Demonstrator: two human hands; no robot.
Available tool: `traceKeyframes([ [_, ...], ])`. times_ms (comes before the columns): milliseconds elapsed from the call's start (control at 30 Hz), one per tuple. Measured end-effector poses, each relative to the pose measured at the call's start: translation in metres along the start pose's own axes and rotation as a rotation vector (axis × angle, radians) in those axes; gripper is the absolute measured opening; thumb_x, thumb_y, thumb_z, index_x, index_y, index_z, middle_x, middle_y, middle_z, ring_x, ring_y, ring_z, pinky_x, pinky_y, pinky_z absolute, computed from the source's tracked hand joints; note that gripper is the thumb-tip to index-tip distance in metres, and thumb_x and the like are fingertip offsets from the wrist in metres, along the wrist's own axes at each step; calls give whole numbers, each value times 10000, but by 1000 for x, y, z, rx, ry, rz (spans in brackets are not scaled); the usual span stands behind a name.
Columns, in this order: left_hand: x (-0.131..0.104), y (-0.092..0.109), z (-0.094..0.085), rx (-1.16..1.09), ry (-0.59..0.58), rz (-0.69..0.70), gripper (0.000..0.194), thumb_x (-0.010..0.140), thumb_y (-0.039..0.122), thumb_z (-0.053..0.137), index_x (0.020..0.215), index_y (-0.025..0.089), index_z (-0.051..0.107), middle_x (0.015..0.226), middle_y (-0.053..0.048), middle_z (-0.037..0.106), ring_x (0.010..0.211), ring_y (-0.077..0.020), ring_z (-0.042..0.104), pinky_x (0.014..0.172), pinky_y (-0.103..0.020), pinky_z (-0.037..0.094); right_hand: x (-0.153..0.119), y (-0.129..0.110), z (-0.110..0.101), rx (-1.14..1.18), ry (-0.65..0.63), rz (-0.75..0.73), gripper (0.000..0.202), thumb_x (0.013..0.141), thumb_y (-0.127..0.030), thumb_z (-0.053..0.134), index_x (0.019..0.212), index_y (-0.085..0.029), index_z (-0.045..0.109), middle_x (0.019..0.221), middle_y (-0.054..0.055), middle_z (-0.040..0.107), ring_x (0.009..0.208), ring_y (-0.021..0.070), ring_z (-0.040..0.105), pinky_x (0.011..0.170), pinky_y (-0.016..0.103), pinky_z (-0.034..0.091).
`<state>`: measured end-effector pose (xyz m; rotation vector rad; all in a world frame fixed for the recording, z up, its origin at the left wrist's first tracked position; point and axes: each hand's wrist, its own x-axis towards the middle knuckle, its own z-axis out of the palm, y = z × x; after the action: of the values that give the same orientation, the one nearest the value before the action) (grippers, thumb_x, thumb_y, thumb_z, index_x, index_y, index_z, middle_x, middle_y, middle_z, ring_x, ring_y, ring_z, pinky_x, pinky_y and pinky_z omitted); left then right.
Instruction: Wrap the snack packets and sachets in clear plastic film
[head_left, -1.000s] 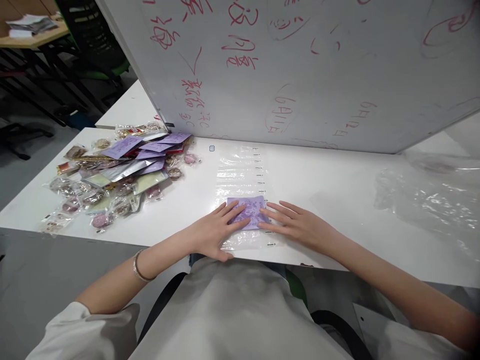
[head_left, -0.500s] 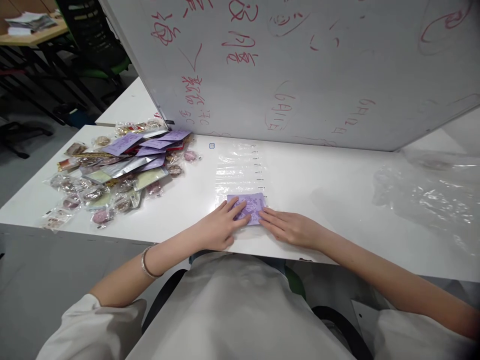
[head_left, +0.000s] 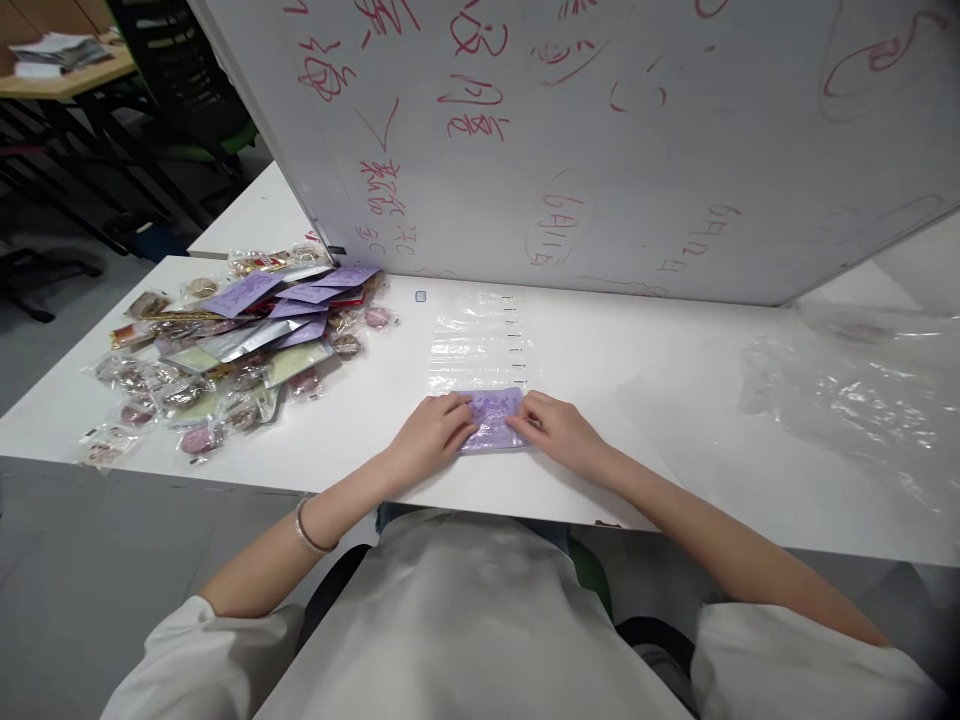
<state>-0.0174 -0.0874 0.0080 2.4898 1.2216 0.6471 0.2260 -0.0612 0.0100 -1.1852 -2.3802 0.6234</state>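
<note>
A flat purple patterned packet (head_left: 493, 418) lies near the centre of the frame, on a white table (head_left: 645, 365), with a shiny surface and its long sides running left to right. The left hand (head_left: 429, 437) is at its left end, fingers bent and partly closed, the fingertips resting on the packet; whether they grip it or only press on it, I cannot tell. The right hand (head_left: 561, 432) is at the right end, more tightly curled, with the thumb on the face of the packet and the fingers bent at its upper right corner; whether the edge is pinched between them is too small to make out. A silvery bracelet (head_left: 306, 525) circles the left wrist.

Just above the packet lies a clear plastic sheet (head_left: 469, 350), creased crosswise, with a row of short black marks along its right side. A small blue-edged label (head_left: 421, 296) is beside its upper left corner.

At the left of the frame is a heap of packaged items (head_left: 229, 350): purple packets like the one at the centre, a silver packet (head_left: 259, 338), pale green packets and clear-wrapped round pieces, some pink, some brown. Crumpled clear plastic (head_left: 847, 390) spreads at the right edge. A whiteboard (head_left: 615, 140) with red handwriting fills the top, and a mesh-backed chair (head_left: 169, 50) stands in the upper left.
</note>
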Motion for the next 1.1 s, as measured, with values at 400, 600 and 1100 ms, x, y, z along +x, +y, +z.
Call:
traceKeyframes([
  [400,-15,-13,0,198,-145,320,568,872,198,528,1431,137,446,1499,-195,431,1467,-367,273,1149,-571,359,-17,6,17,-294,153,-610,388,888,-138,538,1268,-105,608,1264,148,669,1276,287,564,1027,473,529],
  [600,3,-22,-12,27,-135,298,424,953,274,511,1363,175,548,1418,-178,538,1329,-302,501,1080,-500,453,-1,16,9,-331,138,-587,317,954,-165,506,1237,-163,649,1192,104,715,1108,234,681,898,398,606],
  [1100,56,-34,-8,-380,-212,-376,451,907,520,464,611,180,476,626,16,465,619,-129,419,601,-270,308,53,29,-6,12,-217,77,472,986,-533,391,650,-215,486,623,-20,565,632,153,510,785,327,389],
])
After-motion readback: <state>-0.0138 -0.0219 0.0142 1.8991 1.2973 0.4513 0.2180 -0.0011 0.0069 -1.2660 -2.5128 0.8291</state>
